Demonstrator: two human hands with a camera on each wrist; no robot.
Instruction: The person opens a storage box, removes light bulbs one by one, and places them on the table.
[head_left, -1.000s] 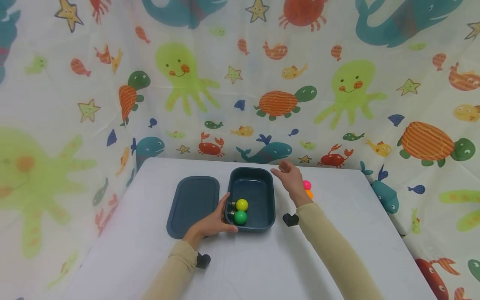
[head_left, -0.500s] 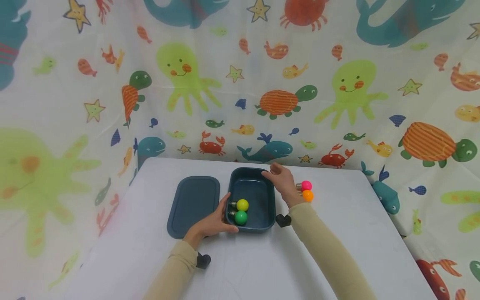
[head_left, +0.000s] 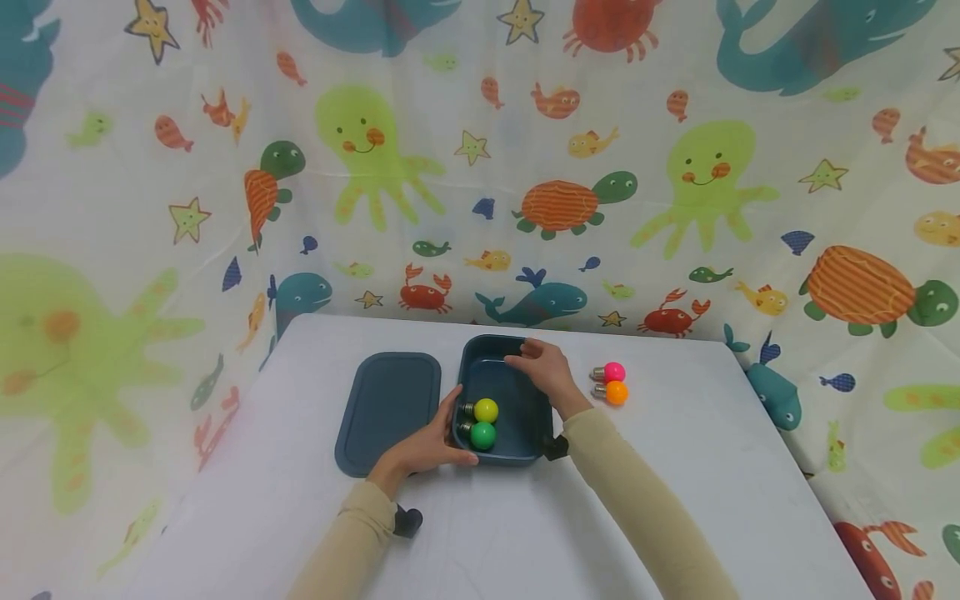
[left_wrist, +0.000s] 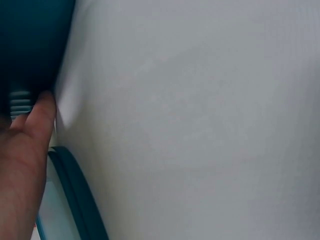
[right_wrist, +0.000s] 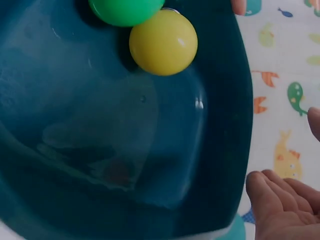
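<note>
My left hand [head_left: 429, 442] rests on the near left corner of a dark teal container [head_left: 517, 450]. Its fingers lie along the left wall and the thumb along the front. In the left wrist view, straight fingers [left_wrist: 42, 112] touch the wall. Inside the container, a yellow light bulb [head_left: 486, 410] and a green light bulb [head_left: 483, 435] lie side by side, screw bases to the left. My right hand [head_left: 547, 373] hovers over the container's far right part. The right wrist view shows that hand [right_wrist: 287, 207] holding nothing, its thumb apart from the fingers.
A matching lid [head_left: 388, 412] lies flat left of the container. On the white table [head_left: 675, 467], to the right, a pink light bulb [head_left: 615, 372] and an orange light bulb [head_left: 617, 393] lie close together. A sea-animal curtain [head_left: 465, 200] hangs behind the table.
My right hand has moved left, from beside the container to over its inside, uncovering the pink and orange bulbs. The left hand, container and bulbs stay in place.
</note>
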